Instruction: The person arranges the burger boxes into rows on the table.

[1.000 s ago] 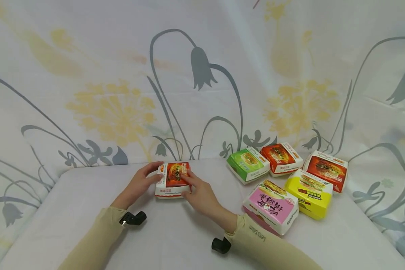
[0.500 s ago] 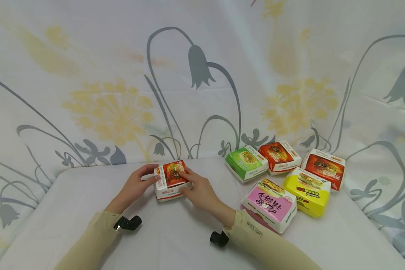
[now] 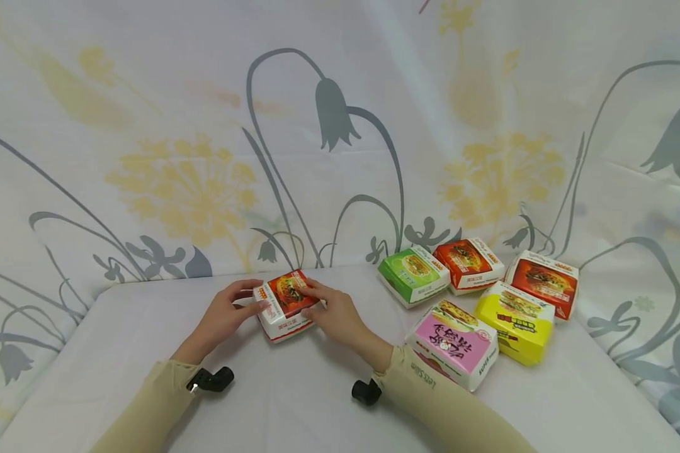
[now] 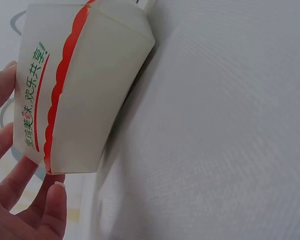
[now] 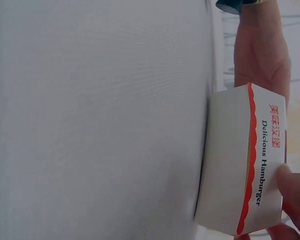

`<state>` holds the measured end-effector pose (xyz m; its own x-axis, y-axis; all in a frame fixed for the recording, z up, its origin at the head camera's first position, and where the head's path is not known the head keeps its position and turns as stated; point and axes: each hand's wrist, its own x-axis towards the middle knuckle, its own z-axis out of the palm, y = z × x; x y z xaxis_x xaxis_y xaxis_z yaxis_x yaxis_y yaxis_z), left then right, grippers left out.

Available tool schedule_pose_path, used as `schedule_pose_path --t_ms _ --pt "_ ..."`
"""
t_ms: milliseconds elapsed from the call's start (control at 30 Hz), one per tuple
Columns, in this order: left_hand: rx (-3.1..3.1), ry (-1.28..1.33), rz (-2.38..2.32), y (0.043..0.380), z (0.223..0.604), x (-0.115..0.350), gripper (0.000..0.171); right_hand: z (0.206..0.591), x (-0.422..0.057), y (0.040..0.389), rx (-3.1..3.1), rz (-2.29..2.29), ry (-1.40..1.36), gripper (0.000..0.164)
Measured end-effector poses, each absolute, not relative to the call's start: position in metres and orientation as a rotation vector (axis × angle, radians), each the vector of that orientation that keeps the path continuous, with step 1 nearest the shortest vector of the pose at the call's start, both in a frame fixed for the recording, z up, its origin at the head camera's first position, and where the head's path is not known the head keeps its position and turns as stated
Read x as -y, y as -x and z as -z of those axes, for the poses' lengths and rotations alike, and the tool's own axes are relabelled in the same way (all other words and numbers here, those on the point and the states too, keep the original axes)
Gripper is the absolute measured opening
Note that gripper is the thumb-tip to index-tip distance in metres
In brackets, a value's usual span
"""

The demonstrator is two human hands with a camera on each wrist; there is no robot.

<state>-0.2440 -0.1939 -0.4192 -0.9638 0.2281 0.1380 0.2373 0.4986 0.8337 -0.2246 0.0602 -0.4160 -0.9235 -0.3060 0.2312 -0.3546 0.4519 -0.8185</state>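
A red and white hamburger box [image 3: 289,296] sits at the middle left of the table, turned at an angle. My left hand [image 3: 229,314] holds its left side, thumb on the lid and fingers round the far corner. At the opposite side, my right hand [image 3: 337,314] grips the box with thumb and fingers at the right edge. In the left wrist view the left fingers [image 4: 12,182] curve behind the white side of the box [image 4: 82,100]. The right wrist view shows the box's side [image 5: 230,160] with "Delicious Hamburger" printed on it, and right fingertips [image 5: 290,182] at the lid.
To the right stands a group of hamburger boxes: a green one [image 3: 413,275], a red one [image 3: 468,264], another red one [image 3: 543,283], a yellow one [image 3: 515,321] and a pink one [image 3: 453,343]. Behind the white table [image 3: 294,402] hangs a floral curtain [image 3: 204,94].
Between my hands the box has turned counterclockwise and shifted slightly left. My left hand has moved a little toward me. The other boxes stay in place.
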Motion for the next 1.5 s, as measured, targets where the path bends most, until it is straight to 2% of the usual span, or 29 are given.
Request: schedule_pose_path --t_ms 533,700,1167,1333,1500 --pt "2.708 0.49 1.459 0.247 0.424 0.202 0.052 0.413 -0.055 0.226 2.62 -1.581 -0.432 0.043" --pt "2.697 0.552 1.41 0.246 0.423 0.202 0.05 0.418 -0.056 0.227 2.522 -1.562 -0.397 0.036" --pt "2.713 0.502 1.339 0.248 0.419 0.199 0.049 0.419 -0.056 0.225 2.45 -1.522 -0.25 0.024" --pt "2.701 0.474 1.347 0.247 0.42 0.198 0.047 0.416 -0.055 0.218 2.5 -1.502 -0.294 0.031" --pt "2.681 0.442 1.353 0.245 0.421 0.199 0.042 0.411 -0.052 0.211 2.591 -1.493 -0.401 0.05"
